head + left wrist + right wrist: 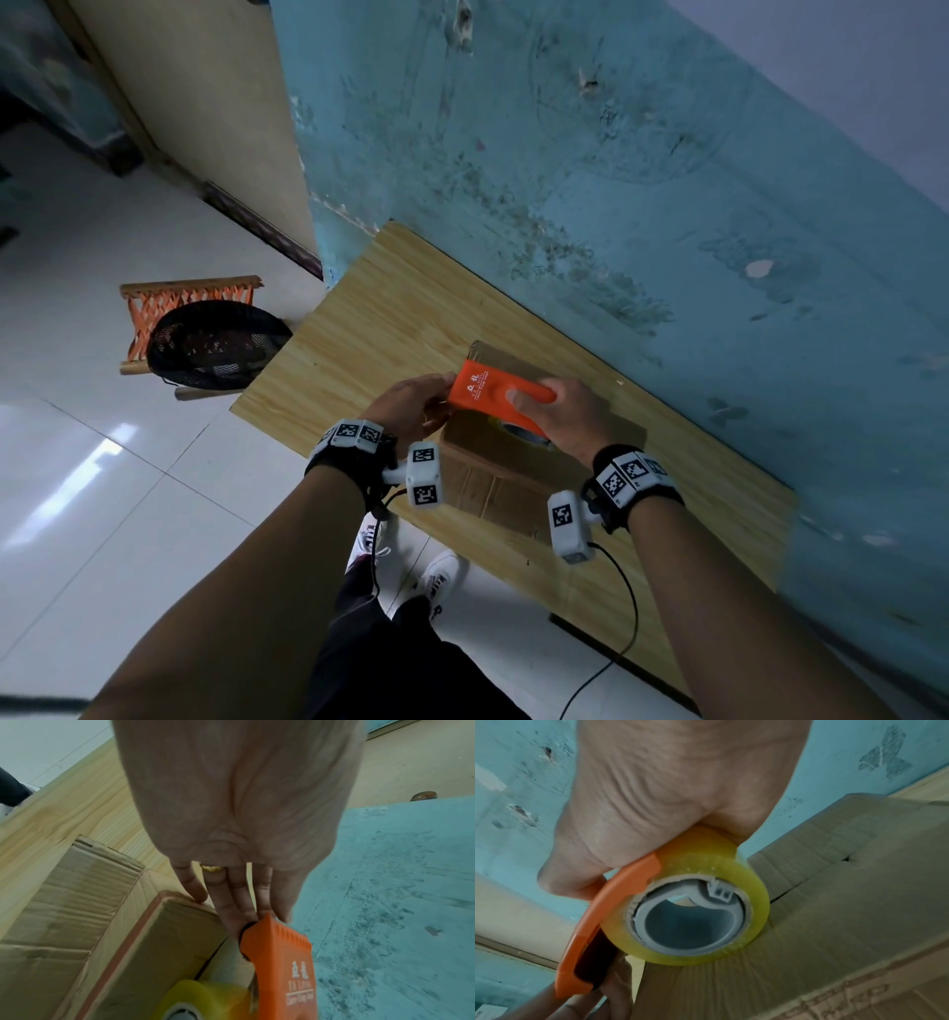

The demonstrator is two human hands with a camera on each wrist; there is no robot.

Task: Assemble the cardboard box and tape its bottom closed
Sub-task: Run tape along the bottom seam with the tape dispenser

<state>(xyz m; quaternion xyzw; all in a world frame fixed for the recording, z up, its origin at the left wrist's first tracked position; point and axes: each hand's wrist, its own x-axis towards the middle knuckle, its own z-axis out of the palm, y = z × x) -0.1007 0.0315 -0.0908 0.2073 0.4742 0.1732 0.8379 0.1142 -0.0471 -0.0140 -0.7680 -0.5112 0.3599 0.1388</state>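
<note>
**Two hands on the dispenser, seam not yet visibly taped**

Two stages make up this job, and the first looks done, as far as I can judge: the brown corrugated cardboard box (493, 462) stands squared up on the pale wood-grain table top (390, 308), directly beneath both hands, its flaps folded in so that they meet along a dark seam that shows in the right wrist view, just beside the roll. No strip of tape can be made out across that seam in any view, so the taping appears to be only starting or still ahead.

Next in size, the orange plastic hand-held tape dispenser (500, 393) hovers over the box top. The right hand (560, 411) wraps around its body, thumb pressed on the orange shell, with the yellowish clear roll of packing tape (693, 908) hanging below the palm and touching or nearly touching the cardboard.

The left hand (411, 406) reaches in from the near side. Its longer fingers (236, 902) extend to the toothed front edge of the dispenser and seem to pinch there, perhaps the free tape end, though the tape itself is too clear to see. Its little finger rests on the box's upper edge.

Left to do, in my judgement: draw tape out, lay it along the seam, press it down and cut it.
</note>
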